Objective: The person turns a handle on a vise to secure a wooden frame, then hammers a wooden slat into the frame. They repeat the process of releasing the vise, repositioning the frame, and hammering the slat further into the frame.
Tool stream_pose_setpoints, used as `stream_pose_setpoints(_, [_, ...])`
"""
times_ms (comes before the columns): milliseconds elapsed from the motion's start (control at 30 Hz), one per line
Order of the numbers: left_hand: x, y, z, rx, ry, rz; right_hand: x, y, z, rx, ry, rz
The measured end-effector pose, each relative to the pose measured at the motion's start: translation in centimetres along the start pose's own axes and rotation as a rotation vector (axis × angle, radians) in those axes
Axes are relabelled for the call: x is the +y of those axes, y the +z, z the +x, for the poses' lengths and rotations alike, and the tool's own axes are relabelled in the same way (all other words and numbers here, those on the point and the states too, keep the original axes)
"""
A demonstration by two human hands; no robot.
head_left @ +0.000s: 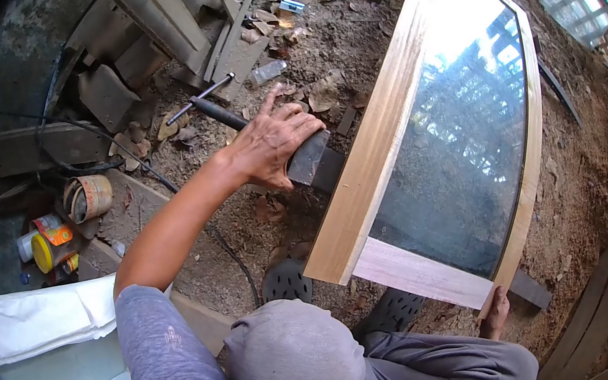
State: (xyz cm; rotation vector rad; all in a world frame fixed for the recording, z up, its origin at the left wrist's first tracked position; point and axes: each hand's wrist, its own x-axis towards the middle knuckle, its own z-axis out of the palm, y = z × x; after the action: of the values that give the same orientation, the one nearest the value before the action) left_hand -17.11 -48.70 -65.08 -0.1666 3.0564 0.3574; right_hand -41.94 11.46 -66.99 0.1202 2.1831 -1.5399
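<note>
A curved wooden window frame [379, 140] with a glass pane [451, 130] stands tilted in front of me. My left hand [274, 141] lies over the dark metal vise [309, 160] beside the frame's left rail, its fingers spread and one finger raised. The vise's screw and crossbar handle [199, 100] reach out beyond that hand. Down at the frame's lower right corner, my right hand [496, 314] is closed around the wood; part of it is hidden. A pale pinkish bottom rail [421, 273] joins the two sides.
Wooden boards [164, 23] lean at the upper left. Tins and small containers [51, 241] lie at the left, above a white-wrapped glass sheet [51, 323]. A black cable [226, 244] crosses the dirt floor. A clear plastic bottle [268, 72] and dry leaves lie there too.
</note>
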Motion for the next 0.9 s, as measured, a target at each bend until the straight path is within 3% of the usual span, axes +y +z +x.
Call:
stream_pose_setpoints(200, [0.1,-0.7,0.3,-0.093,0.050,-0.077,-0.2,-0.8,0.0,-0.038,0.049,-0.064])
stream_pose_setpoints(300, [2.5,0.0,-2.3,0.334,-0.106,-0.075,0.3,-0.8,0.0,0.007,0.014,-0.080])
stream_pose_setpoints(367, [5.9,3.8,-6.3,0.571,-0.309,-0.392,-0.4,0.2,-0.3,0.019,0.000,-0.061])
stream_pose_setpoints(400, [9.8,4.6,-7.6,0.564,-0.620,-0.876,-0.3,0.0,-0.3,0.012,0.021,-0.071])
stream_pose_setpoints(433, [12.3,6.2,-8.0,0.576,-0.609,-1.241,-1.4,1.0,-1.0,0.024,0.033,-0.085])
stream_pose_setpoints(500, [16.2,7.0,-8.8,0.217,-0.709,-1.549,-3.0,2.6,-1.8,0.051,0.012,-0.126])
stream_pose_setpoints(600, [18.0,5.7,-7.7,0.222,-0.719,-1.606,-1.6,2.0,-1.6,0.036,-0.027,-0.152])
stream_pose_setpoints(767, [14.8,4.4,-9.2,0.157,-0.781,-1.671,0.4,4.5,-4.0,0.045,-0.008,-0.080])
stream_pose_setpoints(900, [13.9,7.9,-9.3,0.180,-0.737,-1.520,3.5,5.1,-2.9,0.064,-0.018,0.005])
